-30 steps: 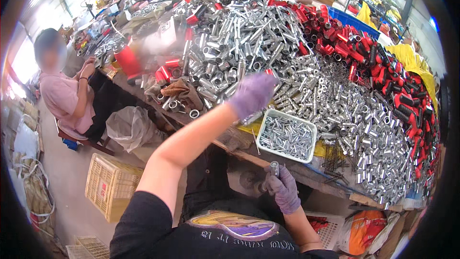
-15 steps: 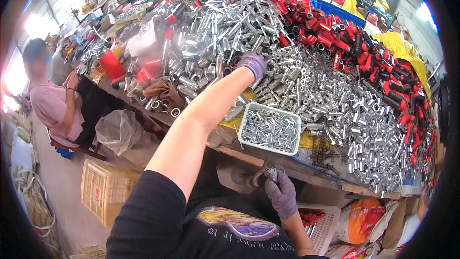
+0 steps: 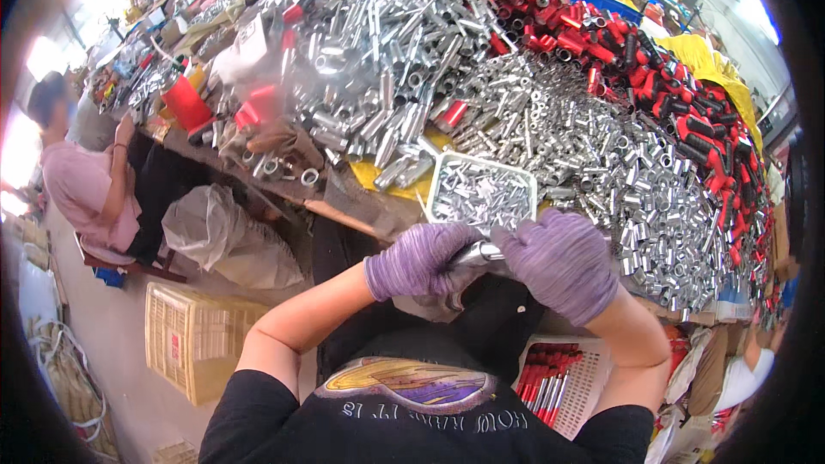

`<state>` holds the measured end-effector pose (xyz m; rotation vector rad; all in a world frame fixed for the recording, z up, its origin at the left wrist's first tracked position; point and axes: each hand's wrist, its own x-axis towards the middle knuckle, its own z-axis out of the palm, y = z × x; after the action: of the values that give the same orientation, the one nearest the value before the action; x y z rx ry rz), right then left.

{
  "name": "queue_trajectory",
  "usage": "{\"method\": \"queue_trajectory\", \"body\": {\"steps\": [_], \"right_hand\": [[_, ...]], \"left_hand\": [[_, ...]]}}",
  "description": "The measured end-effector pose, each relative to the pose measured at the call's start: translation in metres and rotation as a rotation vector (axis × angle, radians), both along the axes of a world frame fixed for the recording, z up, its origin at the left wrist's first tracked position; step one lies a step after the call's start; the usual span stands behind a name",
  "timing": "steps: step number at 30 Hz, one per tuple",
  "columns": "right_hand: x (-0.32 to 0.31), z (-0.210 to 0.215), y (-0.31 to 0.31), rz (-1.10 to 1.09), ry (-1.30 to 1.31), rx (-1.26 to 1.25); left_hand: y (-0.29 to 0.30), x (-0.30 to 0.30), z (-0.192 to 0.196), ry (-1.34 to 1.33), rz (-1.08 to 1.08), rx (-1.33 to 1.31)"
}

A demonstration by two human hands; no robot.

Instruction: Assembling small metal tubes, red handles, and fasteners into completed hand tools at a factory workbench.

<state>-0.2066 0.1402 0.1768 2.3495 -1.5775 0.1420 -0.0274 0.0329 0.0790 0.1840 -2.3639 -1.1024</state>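
1. I have my left hand point(image 3: 418, 259) curled around a short metal tube point(image 3: 478, 253) at frame centre.
2. My right hand point(image 3: 560, 262) closes on the tube's other end, fingers folded.
3. A white tray point(image 3: 443, 174) of small metal pieces sits just above, on the heaped table point(image 3: 344, 210).

Your left hand point(image 3: 418, 259) and right hand point(image 3: 559, 259) wear matt, ribbed purple knit cloth gloves around a glossy, smooth metal tube point(image 3: 481, 252), near a white plastic tray point(image 3: 440, 174) of shiny metal sleeves.
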Motion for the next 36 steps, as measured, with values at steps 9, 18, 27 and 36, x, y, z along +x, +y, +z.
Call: {"method": "queue_trajectory", "body": {"steps": [9,18,27,36], "right_hand": [[0.062,0.010,-0.003,0.212,-0.372,-0.010],[0.053,-0.087,0.006,-0.009,-0.808,0.103],[0.018,-0.074,0.003,0.131,-0.688,0.100],[-0.053,-0.085,-0.041,-0.131,-0.702,-0.118]], "left_hand": [[0.037,0.050,-0.025,0.479,0.136,0.907],[0.015,0.069,-0.012,0.599,0.628,0.696],[0.026,0.029,0.022,-0.489,0.047,-0.056],[0.022,0.032,-0.023,-0.303,0.091,0.772]]}}
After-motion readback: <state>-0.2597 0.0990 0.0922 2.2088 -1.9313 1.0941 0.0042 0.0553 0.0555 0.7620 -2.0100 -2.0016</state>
